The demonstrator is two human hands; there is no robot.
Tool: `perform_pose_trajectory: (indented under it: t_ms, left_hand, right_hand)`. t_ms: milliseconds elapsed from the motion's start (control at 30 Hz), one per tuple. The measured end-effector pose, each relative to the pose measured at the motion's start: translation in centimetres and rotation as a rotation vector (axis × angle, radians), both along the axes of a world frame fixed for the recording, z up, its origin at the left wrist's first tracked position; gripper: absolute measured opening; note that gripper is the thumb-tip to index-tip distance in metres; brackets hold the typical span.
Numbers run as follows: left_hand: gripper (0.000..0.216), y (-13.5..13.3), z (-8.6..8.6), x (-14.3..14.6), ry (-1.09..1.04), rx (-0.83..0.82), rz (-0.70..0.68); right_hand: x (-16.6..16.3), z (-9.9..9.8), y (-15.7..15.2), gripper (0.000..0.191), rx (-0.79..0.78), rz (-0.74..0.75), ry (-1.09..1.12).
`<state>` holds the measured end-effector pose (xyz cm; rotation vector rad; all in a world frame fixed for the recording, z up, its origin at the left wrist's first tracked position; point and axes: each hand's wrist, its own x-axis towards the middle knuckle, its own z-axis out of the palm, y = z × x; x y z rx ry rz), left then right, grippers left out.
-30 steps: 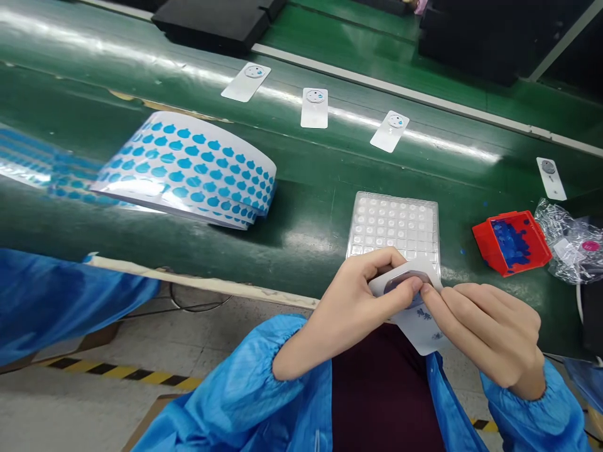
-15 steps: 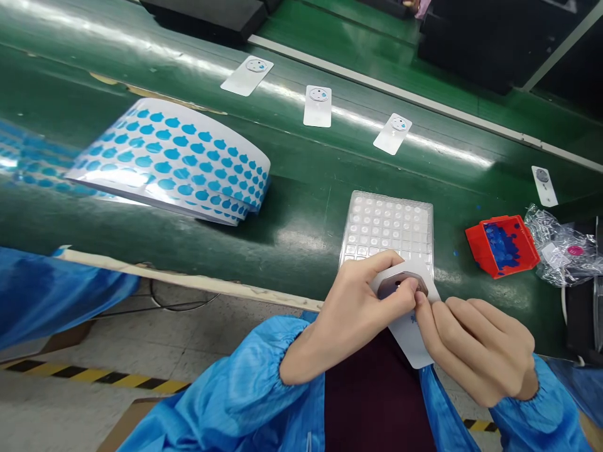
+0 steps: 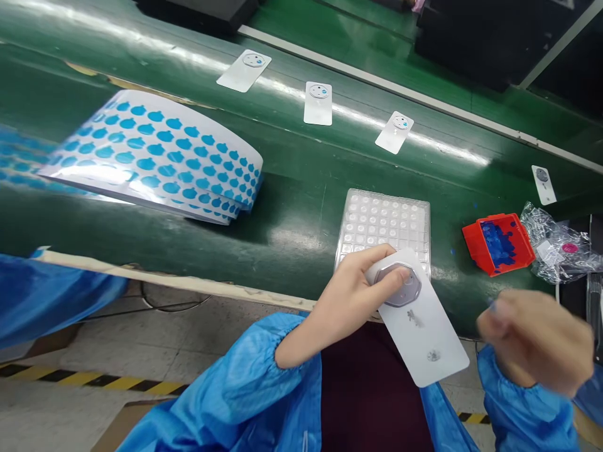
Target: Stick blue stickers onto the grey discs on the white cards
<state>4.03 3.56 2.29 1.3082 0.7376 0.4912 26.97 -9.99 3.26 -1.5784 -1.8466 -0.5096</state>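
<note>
1. White carrier card (image 3: pixel 424 333): you hold it tilted in the air at the counter's front edge, its lower end hanging out over your maroon top. Its upper end overlaps the clear blister tray (image 3: pixel 381 220) in view; I cannot tell whether they touch.
2. Octagonal grey disc (image 3: pixel 404 284): seated on the card's upper end, partly covered at one side by your thumb (image 3: pixel 398 274).
3. Left hand (image 3: pixel 355 285): grasping the card's upper end, with the wrist angled up and the forearm reaching in from your left, blue cuff gathered at the wrist.
4. Right hand (image 3: pixel 534 339): off the card and just beside it, fingers loosely curled, too blurred to tell if anything is in it.
5. Handling: press the disc evenly and keep the card steady by its edge. Keep your fingertips off the open face, which shows two dark smudges (image 3: pixel 421 336).
6. Surroundings: on the green counter (image 3: pixel 301 188) are a roll of blue stickers (image 3: pixel 155 157), a red bin of blue pieces (image 3: pixel 499 243), a clear plastic bag (image 3: pixel 558 248), and four more cards, one marked here (image 3: pixel 318 103).
</note>
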Motion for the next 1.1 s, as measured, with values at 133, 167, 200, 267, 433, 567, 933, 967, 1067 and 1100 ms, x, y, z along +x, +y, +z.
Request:
perform_pose_trajectory:
  t_ms: [133,167,200,267,433,567,933,967,1067,1100]
  left_hand:
    - [0.031,0.8,-1.0,0.1,0.009,-0.033,-0.022]
    - [0.032,0.9,-1.2,0.1,0.016,-0.037,-0.026]
    - [0.033,1.0,-1.3,0.1,0.023,-0.04,-0.03]
    - [0.031,1.0,-1.4,0.1,0.031,-0.053,-0.041]
    - [0.031,1.0,-1.2,-0.1,0.053,-0.086,-0.06]
    - [0.031,1.1,-1.2,-0.3,0.051,-0.087,-0.057]
    - [0.02,1.4,-1.7,-1.0,0.038,-0.107,-0.055]
    - [0.017,1.4,-1.8,-1.2,0.035,-0.11,-0.058]
    - [0.014,1.1,-2.0,-2.1,0.05,-0.155,-0.045]
    - [0.019,1.0,-2.1,-2.5,0.056,-0.182,-0.032]
  right_hand:
    - [6.4,-2.1,2.1,0.008,-0.022,-0.47,0.052]
    - [7.9,-2.6,2.6,0.012,-0.111,-0.575,0.055]
    - [9.4,-3.1,3.0,0.016,-0.206,-0.653,0.038]
    - [11.7,-4.0,3.4,0.02,-0.348,-0.709,-0.002]
    - [15.3,-4.9,3.5,0.024,-0.489,-0.575,-0.018]
    - [16.7,-5.0,3.9,0.037,-0.491,-0.503,-0.018]
    - [14.9,-4.0,4.1,0.01,-0.204,-0.557,-0.084]
    - [13.7,-3.8,4.5,0.015,-0.186,-0.522,-0.067]
    - [8.1,-3.8,6.1,0.03,-0.307,-0.26,0.07]
    - [6.0,-4.0,6.7,0.028,-0.402,-0.151,0.12]
